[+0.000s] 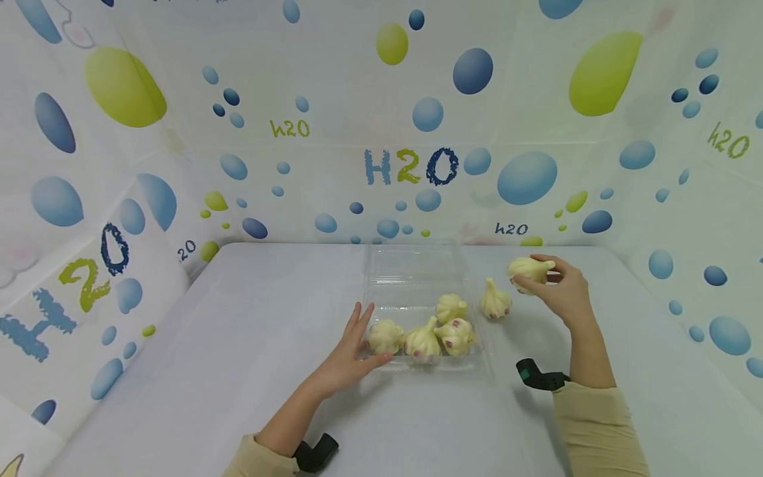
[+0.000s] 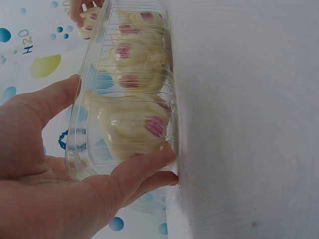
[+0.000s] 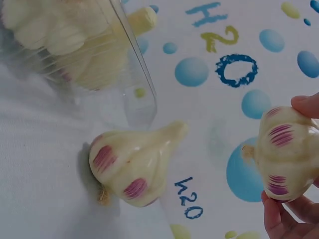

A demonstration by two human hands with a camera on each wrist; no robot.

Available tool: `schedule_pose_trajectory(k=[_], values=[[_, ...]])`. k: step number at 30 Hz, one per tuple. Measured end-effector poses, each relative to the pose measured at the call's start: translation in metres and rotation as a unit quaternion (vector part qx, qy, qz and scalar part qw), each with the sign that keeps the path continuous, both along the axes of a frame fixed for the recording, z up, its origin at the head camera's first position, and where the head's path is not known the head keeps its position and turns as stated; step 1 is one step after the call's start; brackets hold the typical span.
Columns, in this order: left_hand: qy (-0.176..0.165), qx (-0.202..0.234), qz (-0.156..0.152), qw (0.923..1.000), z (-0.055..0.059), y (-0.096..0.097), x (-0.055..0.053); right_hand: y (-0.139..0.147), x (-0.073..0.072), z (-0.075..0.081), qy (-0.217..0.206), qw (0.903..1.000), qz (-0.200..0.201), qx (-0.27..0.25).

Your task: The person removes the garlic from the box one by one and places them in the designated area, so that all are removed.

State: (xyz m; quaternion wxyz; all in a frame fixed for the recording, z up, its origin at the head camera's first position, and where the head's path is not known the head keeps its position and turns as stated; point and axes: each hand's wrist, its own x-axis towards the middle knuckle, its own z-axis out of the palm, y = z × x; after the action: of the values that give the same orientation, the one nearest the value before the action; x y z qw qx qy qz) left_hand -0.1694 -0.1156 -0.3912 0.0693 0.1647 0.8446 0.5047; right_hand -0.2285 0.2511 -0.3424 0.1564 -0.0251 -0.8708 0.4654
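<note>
A clear plastic container (image 1: 414, 266) stands with its hinged lid tipped back and several garlic bulbs (image 1: 422, 340) inside. My left hand (image 1: 348, 358) holds its near left corner, thumb at the front and fingers along the left side. In the left wrist view, fingertips (image 2: 167, 157) lie low against the ribbed plastic wall. Above the table, to the right of the container, my right hand (image 1: 563, 285) grips a garlic bulb (image 3: 289, 154) between thumb and fingers, root end outward. Another garlic bulb (image 3: 132, 164) sits just outside the container's right side, its stem pointing up.
A white table surface (image 1: 250, 318) spreads around the container. Behind it and at both sides hangs a white sheet (image 1: 334, 66) with blue and green spots. Black wrist cameras (image 1: 539, 376) stick out beside both forearms.
</note>
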Motion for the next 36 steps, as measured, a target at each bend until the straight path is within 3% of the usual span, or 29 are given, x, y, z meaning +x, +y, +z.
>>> schedule_pose_trajectory(k=[8, 20, 29, 36], values=[[-0.002, 0.004, -0.001, 1.0, -0.001, 0.0, 0.0, 0.01, -0.002, -0.007, -0.009, 0.9994, -0.027, -0.02], [-0.001, -0.01, -0.003, 0.9999, -0.006, 0.0, -0.003, 0.019, -0.002, -0.021, -0.072, 0.9966, -0.04, -0.009], [-0.001, -0.008, -0.003, 1.0, -0.005, 0.0, -0.002, 0.022, -0.007, -0.031, -0.166, 0.9845, -0.056, -0.01], [-0.006, -0.009, -0.001, 0.9999, -0.005, -0.001, -0.002, 0.022, -0.01, -0.039, -0.157, 0.9865, -0.033, 0.032]])
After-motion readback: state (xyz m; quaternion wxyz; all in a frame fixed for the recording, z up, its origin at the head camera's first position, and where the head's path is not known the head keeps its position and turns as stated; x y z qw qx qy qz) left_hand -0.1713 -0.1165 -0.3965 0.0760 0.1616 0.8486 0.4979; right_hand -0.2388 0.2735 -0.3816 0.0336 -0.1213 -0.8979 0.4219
